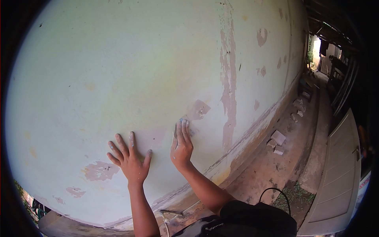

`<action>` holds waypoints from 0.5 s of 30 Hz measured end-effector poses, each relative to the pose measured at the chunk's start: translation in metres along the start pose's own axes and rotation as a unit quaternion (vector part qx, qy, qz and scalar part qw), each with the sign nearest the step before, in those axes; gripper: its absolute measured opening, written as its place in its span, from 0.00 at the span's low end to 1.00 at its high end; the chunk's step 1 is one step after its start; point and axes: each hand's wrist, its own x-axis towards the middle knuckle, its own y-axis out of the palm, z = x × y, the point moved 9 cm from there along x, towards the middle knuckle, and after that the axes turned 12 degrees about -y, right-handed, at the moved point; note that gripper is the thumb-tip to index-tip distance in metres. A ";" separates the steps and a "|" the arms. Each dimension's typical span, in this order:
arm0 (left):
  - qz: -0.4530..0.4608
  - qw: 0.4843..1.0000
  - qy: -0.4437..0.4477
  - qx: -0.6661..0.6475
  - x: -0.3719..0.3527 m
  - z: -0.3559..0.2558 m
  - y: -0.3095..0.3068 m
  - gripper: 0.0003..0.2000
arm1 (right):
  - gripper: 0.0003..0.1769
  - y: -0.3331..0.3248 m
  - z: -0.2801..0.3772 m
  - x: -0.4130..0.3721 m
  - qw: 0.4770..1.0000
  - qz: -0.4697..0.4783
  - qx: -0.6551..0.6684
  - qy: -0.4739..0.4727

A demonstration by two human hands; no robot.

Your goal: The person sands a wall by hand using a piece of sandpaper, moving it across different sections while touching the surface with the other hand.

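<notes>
A pale green painted wall (118, 71) fills most of the view, with patches of peeled pinkish paint (228, 79). My left hand (130, 160) lies flat on the wall with its fingers spread and holds nothing. To its right, my right hand (181, 146) presses its straight, closed fingers against the wall. Under its fingertips is a small dark sheet that looks like sandpaper (176, 132), beside a bare scraped patch (197, 110). Both hands are dusty with pale powder.
A concrete ledge (252, 173) runs along the foot of the wall, with loose broken blocks (278, 139) on it. A white door panel (341, 173) leans at the right. A black bag (256, 221) with a cord loop sits at the bottom edge. A thin tool (171, 213) lies on the ground.
</notes>
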 end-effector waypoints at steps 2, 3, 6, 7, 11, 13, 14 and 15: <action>-0.006 1.000 0.001 0.001 0.001 0.001 0.001 0.45 | 0.21 -0.002 -0.004 0.001 1.000 -0.016 0.026 -0.004; -0.007 1.000 0.004 0.000 0.001 0.001 0.000 0.45 | 0.21 -0.001 -0.004 0.007 0.999 -0.019 0.026 -0.004; -0.001 1.000 0.002 0.006 0.000 0.002 0.000 0.44 | 0.20 -0.001 -0.012 0.042 0.998 -0.053 0.007 0.019; 0.007 1.000 0.003 0.002 0.000 0.002 0.000 0.44 | 0.20 -0.006 -0.021 0.061 0.996 -0.074 0.011 0.047; 0.013 1.000 0.008 -0.003 -0.001 0.003 0.000 0.43 | 0.22 -0.007 -0.017 0.073 0.993 -0.075 -0.002 0.089; 0.013 1.000 0.004 -0.005 -0.001 0.004 0.001 0.43 | 0.21 -0.002 -0.007 0.051 0.997 -0.056 -0.004 0.056; 0.014 1.000 0.003 -0.007 -0.001 0.004 0.002 0.43 | 0.20 -0.001 -0.001 0.034 0.999 -0.039 -0.008 0.024; 0.015 1.000 0.003 -0.009 -0.001 0.003 0.002 0.43 | 0.20 -0.001 0.004 0.018 1.000 -0.011 -0.013 -0.003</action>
